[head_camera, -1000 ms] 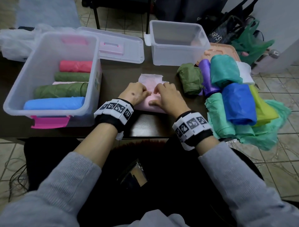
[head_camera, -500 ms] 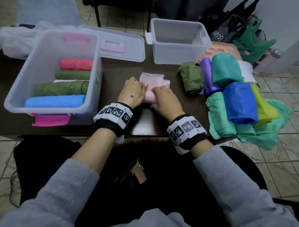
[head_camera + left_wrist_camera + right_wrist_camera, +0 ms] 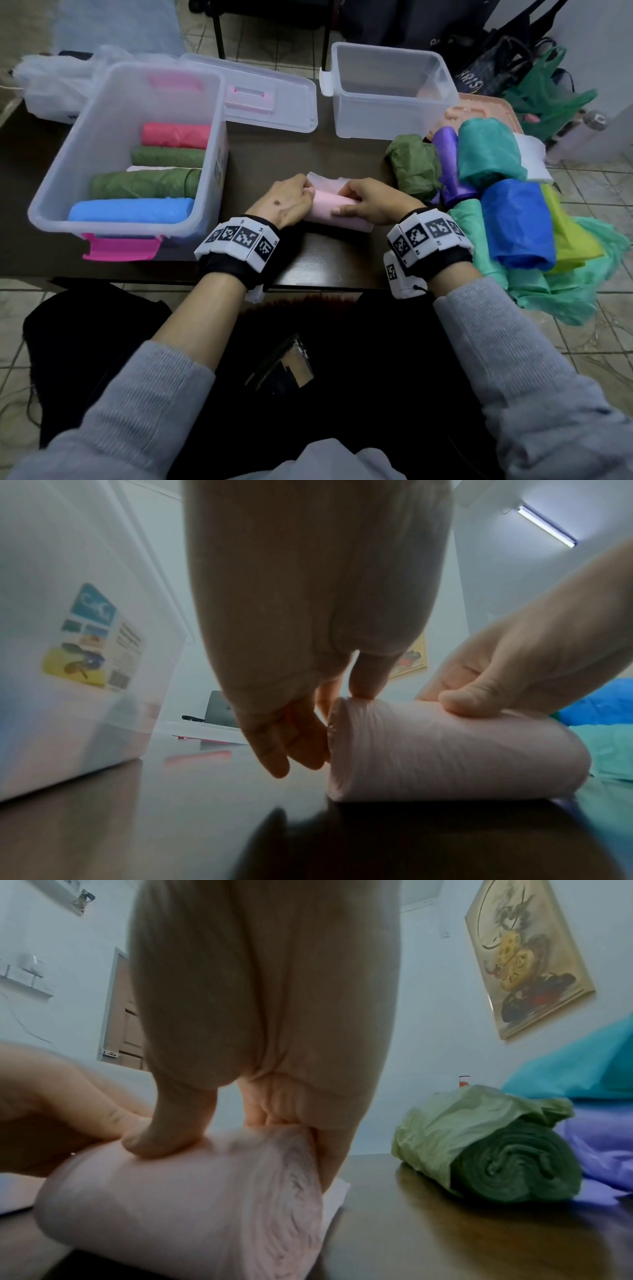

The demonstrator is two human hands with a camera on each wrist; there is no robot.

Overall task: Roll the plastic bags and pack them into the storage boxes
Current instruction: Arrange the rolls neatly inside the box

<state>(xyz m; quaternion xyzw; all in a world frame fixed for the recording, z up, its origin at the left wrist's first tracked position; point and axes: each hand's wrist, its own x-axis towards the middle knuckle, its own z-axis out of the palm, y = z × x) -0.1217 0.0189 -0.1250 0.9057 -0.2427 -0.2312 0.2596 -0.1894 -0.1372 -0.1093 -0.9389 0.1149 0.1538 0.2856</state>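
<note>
Pink bag roll (image 3: 337, 212) gripped by both hands; five rolls fill one of two boxes.

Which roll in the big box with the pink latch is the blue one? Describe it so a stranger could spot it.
Start at the big clear box on the table's left, pink latch facing the person. Several rolls lie side by side inside; the blue roll is the nearest, just behind that latch. Its neighbours are green and red, so it is the only blue one there.

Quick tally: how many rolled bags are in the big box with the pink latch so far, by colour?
Red-pink roll: 1
Green rolls: 2
Blue roll: 1
Pale roll, mostly hidden: 1
Total: 5 in the big storage box.
Pink roll outside it: not counted.
</note>
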